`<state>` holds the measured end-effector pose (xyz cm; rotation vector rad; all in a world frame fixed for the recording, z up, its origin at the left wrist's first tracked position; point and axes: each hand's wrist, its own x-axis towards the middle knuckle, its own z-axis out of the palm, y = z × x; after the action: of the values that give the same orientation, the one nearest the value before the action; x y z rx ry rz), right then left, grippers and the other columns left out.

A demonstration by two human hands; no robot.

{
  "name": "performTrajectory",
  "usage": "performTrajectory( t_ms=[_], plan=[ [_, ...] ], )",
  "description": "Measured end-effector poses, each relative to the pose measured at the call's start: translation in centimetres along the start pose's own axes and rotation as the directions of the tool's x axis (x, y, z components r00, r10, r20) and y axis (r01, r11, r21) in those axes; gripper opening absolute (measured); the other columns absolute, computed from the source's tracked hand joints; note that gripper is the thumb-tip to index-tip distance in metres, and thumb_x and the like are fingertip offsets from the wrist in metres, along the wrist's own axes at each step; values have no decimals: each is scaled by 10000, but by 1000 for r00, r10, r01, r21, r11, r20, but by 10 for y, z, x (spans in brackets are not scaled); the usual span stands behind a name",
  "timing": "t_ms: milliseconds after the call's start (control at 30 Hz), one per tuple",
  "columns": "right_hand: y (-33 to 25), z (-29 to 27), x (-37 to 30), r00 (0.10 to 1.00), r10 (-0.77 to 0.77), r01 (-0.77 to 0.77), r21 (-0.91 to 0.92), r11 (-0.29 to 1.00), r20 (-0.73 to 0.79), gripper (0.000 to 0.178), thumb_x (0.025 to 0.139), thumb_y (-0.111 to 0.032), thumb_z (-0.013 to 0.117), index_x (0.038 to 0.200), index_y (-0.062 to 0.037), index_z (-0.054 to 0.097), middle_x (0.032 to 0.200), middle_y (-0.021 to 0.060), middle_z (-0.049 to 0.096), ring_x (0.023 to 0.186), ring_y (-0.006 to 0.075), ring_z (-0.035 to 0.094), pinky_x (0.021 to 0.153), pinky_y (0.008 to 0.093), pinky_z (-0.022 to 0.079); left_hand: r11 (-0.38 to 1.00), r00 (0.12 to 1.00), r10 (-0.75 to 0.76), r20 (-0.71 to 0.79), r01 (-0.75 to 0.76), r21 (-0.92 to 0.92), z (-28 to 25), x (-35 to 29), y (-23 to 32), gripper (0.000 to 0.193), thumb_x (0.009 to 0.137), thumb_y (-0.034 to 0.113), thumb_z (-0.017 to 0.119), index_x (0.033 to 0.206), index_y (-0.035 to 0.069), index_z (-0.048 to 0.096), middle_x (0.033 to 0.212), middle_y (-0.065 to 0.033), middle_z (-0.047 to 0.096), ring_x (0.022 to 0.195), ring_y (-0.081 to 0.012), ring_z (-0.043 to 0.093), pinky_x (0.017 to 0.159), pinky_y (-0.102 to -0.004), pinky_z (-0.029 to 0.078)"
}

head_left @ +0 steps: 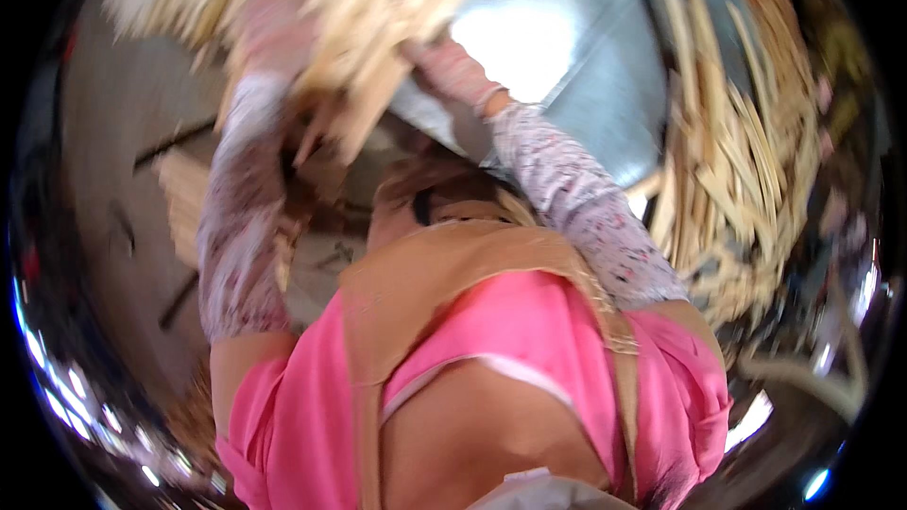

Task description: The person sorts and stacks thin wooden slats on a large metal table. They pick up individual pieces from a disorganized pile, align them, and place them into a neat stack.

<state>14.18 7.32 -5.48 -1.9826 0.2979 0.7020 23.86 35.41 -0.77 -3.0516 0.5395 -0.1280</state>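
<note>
A broad bundle of pale wooden strips (378, 9) fills the upper left, blurred by motion. My left hand (276, 28), in a pinkish glove, grips the bundle at its near left side; its fingertips are smeared. My right hand (452, 66), gloved alike, holds the bundle's right edge, with its fingers partly hidden against the wood. Several strip ends (354, 118) jut down between my forearms. Under the bundle and to its right lies a shiny metal tabletop (605, 104). Patterned sleeves cover both my forearms.
A large heap of loose wooden strips (732, 161) lies along the right side of the metal tabletop. More wood pieces (184, 198) sit low at the left, near dark bars above the grey floor (104, 151). A pale curved tube-like thing (803, 378) shows at lower right.
</note>
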Motion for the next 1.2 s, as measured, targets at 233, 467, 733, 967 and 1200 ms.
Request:
performTrajectory(
  t_ms=[233,467,733,967,1200],
  plan=[
    [142,-130,-198,828,-131,-2,-236,972,-546,629,993,-493,618,1419,-31,592,1181,266,740,1125,445,691,1025,524,533,980,966,-196,170,186,73,-6,-6,19,921,920,379,764,1685,44,377,1715,-270,389,1621,-406,327,1313,-477,318],
    [380,-263,-400,267,196,-779,-92,620,-943,827,903,-430,776,1574,-41,488,1410,231,652,1326,403,610,1120,531,486,730,994,-37,99,94,-677,-38,0,218,820,956,296,742,1658,34,408,1712,-258,398,1592,-423,378,1326,-463,327],
    [406,-325,-399,634,112,-584,-378,719,-765,1072,805,-522,848,1661,-85,373,1574,228,545,1419,410,526,1218,509,417,642,775,610,166,-360,-677,-44,-72,511,764,955,327,751,1618,62,479,1623,-197,527,1509,-364,492,1287,-439,364],
    [456,-335,-408,740,-95,-399,-547,735,-666,1015,813,-332,802,1674,-94,320,1565,243,512,1399,448,528,1209,520,438,601,670,702,242,-375,-706,-45,-132,572,648,979,356,674,1548,81,532,1561,-177,582,1435,-369,545,1215,-467,426],
    [444,-375,-359,667,-202,-359,-547,757,-717,1053,819,-388,831,1683,-123,289,1411,238,623,1263,445,633,1076,529,547,702,694,602,396,-223,-676,-40,-144,566,544,987,338,668,1469,93,606,1461,-209,656,1316,-418,623,1139,-473,492]
  ],
)
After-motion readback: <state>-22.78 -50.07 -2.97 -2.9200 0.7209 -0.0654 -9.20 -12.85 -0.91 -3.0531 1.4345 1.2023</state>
